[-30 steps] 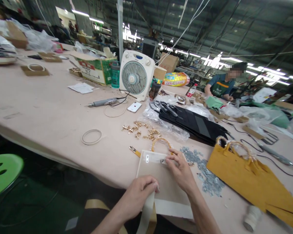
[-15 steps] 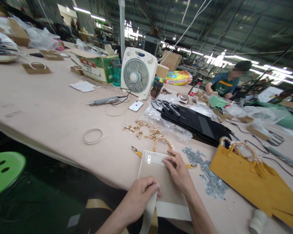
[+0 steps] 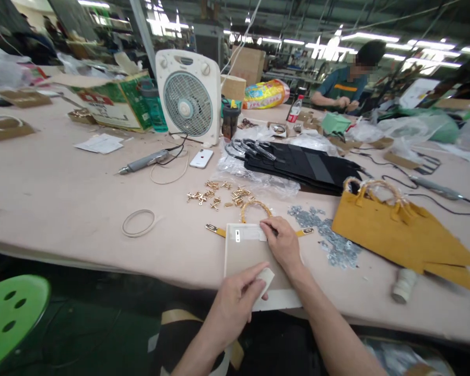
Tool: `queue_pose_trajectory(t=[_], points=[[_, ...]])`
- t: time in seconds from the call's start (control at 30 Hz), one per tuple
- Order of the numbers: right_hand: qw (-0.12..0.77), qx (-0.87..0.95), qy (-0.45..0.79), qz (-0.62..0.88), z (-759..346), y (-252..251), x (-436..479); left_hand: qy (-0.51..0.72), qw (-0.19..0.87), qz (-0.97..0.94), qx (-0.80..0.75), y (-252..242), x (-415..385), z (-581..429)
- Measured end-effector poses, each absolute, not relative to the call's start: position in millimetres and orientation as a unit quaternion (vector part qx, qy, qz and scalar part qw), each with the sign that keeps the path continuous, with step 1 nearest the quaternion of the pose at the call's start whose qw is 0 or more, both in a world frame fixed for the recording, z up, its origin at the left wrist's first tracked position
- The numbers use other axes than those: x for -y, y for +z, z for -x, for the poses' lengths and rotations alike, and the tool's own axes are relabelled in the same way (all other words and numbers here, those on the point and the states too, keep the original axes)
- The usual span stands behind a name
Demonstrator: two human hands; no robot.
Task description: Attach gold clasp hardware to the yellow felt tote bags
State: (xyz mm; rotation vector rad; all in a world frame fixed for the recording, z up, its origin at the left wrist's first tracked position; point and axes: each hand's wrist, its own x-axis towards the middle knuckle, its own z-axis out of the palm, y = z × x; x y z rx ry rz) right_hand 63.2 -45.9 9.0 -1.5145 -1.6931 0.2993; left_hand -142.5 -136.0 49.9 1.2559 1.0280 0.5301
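A beige bag panel (image 3: 241,261) with a pale border lies at the table's front edge. An orange wrapped handle (image 3: 254,204) shows beyond its top, and yellow straps with metal tips, a left one (image 3: 215,230) and a right one (image 3: 306,231), stick out at its sides. Between the thumb and forefinger of my left hand (image 3: 238,295) is the end of a pale strip (image 3: 267,278), over the panel's lower part. My right hand (image 3: 281,241) rests near the panel's upper right, fingers bent and closed together by a pale patch; what they pinch is hidden. A small metal-rimmed slot (image 3: 237,236) sits at upper left.
Gold fittings (image 3: 215,195) and grey metal pieces (image 3: 339,241) lie beyond the panel. Yellow bag (image 3: 391,227), thread spool (image 3: 404,286) and black bags (image 3: 297,164) are to the right. Fan (image 3: 188,99), phone (image 3: 201,158) and corded tool (image 3: 143,162) stand farther back. A co-worker (image 3: 342,86) sits opposite.
My view has tilted down and shifted right. My left hand has turned, lifting the strip's end above the panel. My right hand stays at the panel's top, its fingers drawn closer together.
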Motion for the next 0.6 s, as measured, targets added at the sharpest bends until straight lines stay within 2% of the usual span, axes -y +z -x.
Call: queue_pose_trajectory(t=[0.13,0.3,0.37,0.5,0.6], points=[[0.438,0.659,0.116,0.600,-61,5,45,0.230,0.598,-0.614,-0.461,60,135,148],[0.502,0.599,0.176,0.598,-71,23,65,0.213,0.536,-0.671,-0.467,75,134,157],[0.501,0.604,0.209,0.584,-75,36,83,0.207,0.516,-0.686,-0.468,80,135,161],[0.383,0.732,0.286,0.486,-76,65,123,0.195,0.474,-0.722,-0.465,85,140,165],[0.306,0.802,0.281,0.429,-68,79,141,0.182,0.438,-0.748,-0.465,87,144,164]])
